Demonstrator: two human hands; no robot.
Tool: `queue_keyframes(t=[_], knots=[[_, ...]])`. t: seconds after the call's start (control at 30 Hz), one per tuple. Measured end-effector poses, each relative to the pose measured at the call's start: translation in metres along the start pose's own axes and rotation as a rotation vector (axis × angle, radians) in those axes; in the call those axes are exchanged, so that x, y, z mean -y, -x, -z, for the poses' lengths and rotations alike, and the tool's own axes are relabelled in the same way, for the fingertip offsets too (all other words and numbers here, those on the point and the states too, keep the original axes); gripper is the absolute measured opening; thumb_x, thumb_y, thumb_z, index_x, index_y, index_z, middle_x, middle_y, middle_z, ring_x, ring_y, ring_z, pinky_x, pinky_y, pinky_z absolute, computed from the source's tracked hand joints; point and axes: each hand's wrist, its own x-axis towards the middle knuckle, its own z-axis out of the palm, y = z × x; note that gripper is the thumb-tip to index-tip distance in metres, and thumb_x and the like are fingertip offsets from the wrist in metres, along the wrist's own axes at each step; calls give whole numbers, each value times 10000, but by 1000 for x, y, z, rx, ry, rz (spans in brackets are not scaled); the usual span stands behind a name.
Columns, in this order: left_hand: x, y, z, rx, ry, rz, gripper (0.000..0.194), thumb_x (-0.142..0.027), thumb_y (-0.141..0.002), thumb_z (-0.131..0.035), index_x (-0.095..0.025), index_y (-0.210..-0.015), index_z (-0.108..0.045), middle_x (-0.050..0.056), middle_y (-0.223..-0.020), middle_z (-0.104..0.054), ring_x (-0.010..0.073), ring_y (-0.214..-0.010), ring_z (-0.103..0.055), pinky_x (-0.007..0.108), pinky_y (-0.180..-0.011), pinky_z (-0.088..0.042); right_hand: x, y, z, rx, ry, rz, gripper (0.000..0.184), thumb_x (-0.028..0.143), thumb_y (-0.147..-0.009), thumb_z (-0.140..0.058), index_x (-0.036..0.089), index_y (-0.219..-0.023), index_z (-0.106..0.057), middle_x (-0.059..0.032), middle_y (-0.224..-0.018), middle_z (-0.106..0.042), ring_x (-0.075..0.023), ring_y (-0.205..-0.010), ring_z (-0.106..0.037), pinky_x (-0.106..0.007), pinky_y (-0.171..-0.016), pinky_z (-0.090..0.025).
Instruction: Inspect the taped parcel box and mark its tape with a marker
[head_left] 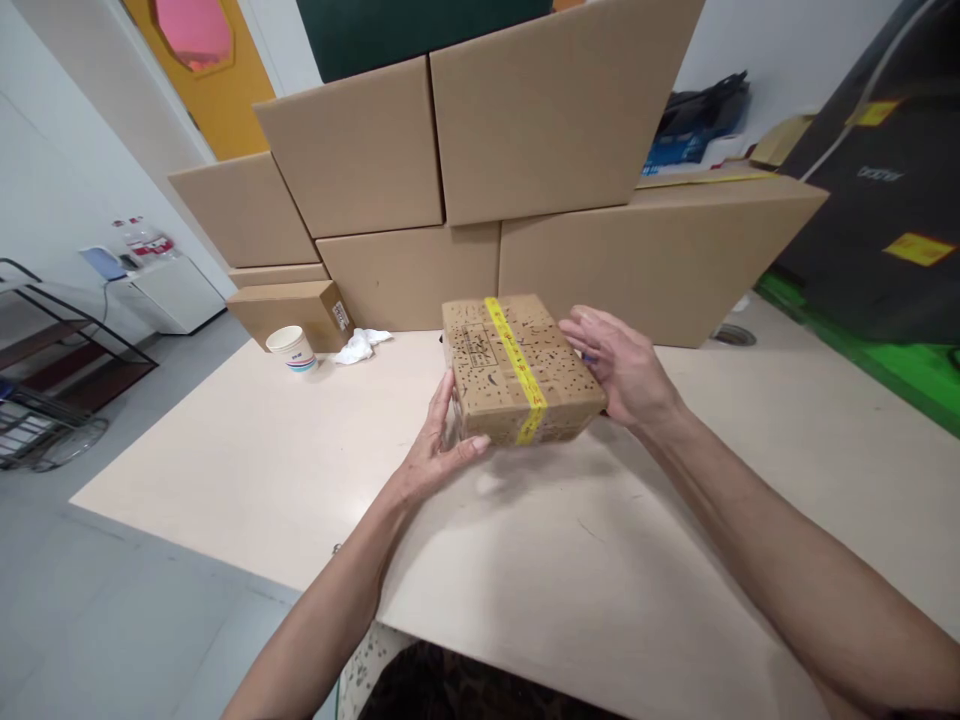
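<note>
A small brown cardboard box (491, 370) with dark specks and a strip of yellow tape (516, 355) across its top is held between my two hands, seemingly tilted a little over the table. My left hand (439, 440) grips its near left corner, thumb along the front face and fingers on the left side. Against the right side lies my right hand (626, 365), its fingers partly hidden behind the box edge. The underside of the box is out of sight.
Large cardboard boxes (555, 120) are stacked along the back of the pale table (300, 460). At the left stand a paper cup (292, 350), crumpled white tissue (361, 345) and a narrow carton (289, 305). A roll of tape (733, 335) lies at the back right.
</note>
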Motion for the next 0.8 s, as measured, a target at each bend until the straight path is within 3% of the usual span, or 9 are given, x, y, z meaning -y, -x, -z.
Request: queue_keyframes(t=[0.1,0.23,0.33,0.43,0.53,0.67,0.73,0.8], knots=[[-5,-1,-2,-23,212,24,1152,-580,-868,-799,-366,-1728,-64,107,-1812,-199,401,-1648,-256,596,-1336,-256,-4,-1,1,52,20,-47,528,674,-739,-805,329,-1131,-733,-81,-1315,-785,-372,-1384,-645,-613,-1197,-486],[-17,-1,-2,-166,331,36,1119,-535,-845,-842,-329,-1718,-173,125,-1770,-324,367,-1607,-367,490,-1305,-355,-6,-1,6,158,83,16,593,739,-821,-716,361,-1278,-709,-100,-1375,-757,-400,-1383,-641,-646,-1129,-534],[-19,-1,-1,-256,378,41,1046,-516,-803,-889,-309,-1668,-338,121,-1704,-449,345,-1585,-411,432,-1265,-417,-3,1,8,203,104,71,643,761,-865,-659,375,-1378,-670,-101,-1421,-734,-405,-1413,-614,-654,-1118,-531],[-14,-3,2,-313,407,55,806,-567,-824,-855,-247,-1509,-576,125,-1505,-657,350,-1462,-557,430,-1185,-506,0,5,6,221,99,73,667,768,-862,-651,379,-1404,-653,-94,-1456,-716,-398,-1436,-595,-635,-1117,-529],[-8,-7,7,-413,435,72,632,-617,-851,-804,-204,-1319,-705,111,-1324,-756,336,-1337,-651,408,-1090,-576,4,11,1,268,91,109,697,775,-851,-647,379,-1425,-635,-94,-1502,-685,-387,-1477,-556,-618,-1115,-525],[-11,-11,12,-581,543,109,589,-667,-877,-734,-231,-1272,-715,75,-1237,-790,287,-1170,-732,353,-907,-657,7,23,-5,348,85,217,723,758,-860,-646,372,-1469,-605,-83,-1542,-654,-364,-1522,-506,-599,-1153,-492],[-16,-12,14,-587,599,160,574,-655,-915,-687,-245,-1317,-690,70,-1196,-801,259,-1033,-765,327,-775,-675,7,29,-6,345,133,294,696,723,-878,-666,368,-1474,-610,-72,-1545,-648,-356,-1520,-505,-598,-1194,-455],[-21,-13,14,-521,652,243,557,-633,-978,-602,-234,-1363,-665,87,-1161,-809,245,-915,-775,322,-674,-674,6,32,-7,286,247,389,675,704,-882,-690,360,-1460,-635,-64,-1563,-629,-361,-1525,-490,-615,-1253,-380]])
